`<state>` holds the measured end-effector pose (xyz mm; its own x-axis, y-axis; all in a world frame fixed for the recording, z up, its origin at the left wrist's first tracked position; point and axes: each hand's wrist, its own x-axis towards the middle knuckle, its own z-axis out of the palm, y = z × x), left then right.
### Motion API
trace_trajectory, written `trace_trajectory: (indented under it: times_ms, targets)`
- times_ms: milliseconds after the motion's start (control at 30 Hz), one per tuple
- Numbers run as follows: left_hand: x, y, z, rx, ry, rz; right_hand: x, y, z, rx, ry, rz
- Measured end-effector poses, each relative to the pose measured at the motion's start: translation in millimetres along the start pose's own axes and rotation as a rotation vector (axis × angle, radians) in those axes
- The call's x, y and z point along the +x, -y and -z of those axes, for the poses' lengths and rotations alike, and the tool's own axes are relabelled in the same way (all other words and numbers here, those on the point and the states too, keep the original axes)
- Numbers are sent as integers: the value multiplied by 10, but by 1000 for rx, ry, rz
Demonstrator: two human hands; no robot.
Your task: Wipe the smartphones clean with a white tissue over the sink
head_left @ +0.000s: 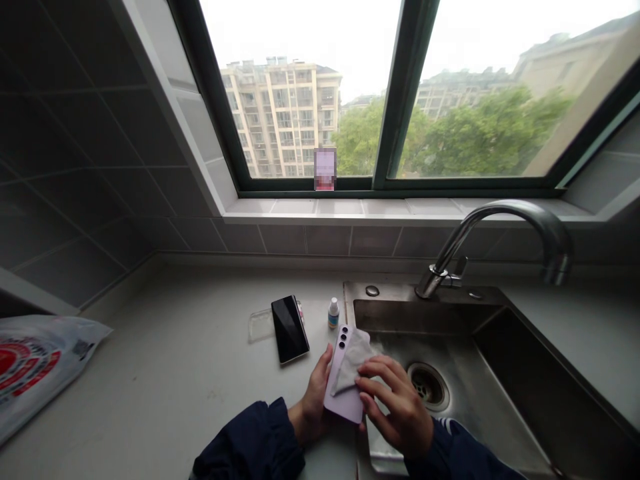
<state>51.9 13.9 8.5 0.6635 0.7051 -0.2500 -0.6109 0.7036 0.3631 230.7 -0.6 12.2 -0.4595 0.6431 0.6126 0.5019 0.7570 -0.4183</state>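
Note:
A lilac phone [346, 404] with several round camera lenses lies tilted in my left hand [316, 395], its back facing up. My left thumb rests along the phone's left edge, and the other fingers are hidden beneath it. On the phone's back my right hand [393, 403] pinches a pale grey cloth [351, 363], which covers much of the upper half. Just beyond the phone stands a small white-capped bottle [333, 315] with a blue label. To its left lies a black phone [291, 329], screen up, partly over a clear phone case [261, 326].
At right a steel sink [363, 310] is set into the pale counter [200, 373], its drain [427, 387] near my right hand. A curved faucet [515, 208] rises behind it. A printed plastic bag [45, 360] lies at far left. A window with a dark frame [407, 93] stands behind.

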Motion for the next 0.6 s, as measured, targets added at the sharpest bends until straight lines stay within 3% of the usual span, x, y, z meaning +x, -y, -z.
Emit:
trace_trajectory:
  times_ms: [333, 600]
  targets:
    - [20, 32, 146, 131, 82, 104, -50, -167, -37, -212, 23, -58]
    - [2, 36, 156, 183, -103, 58, -15, -39, -46, -164, 97, 25]
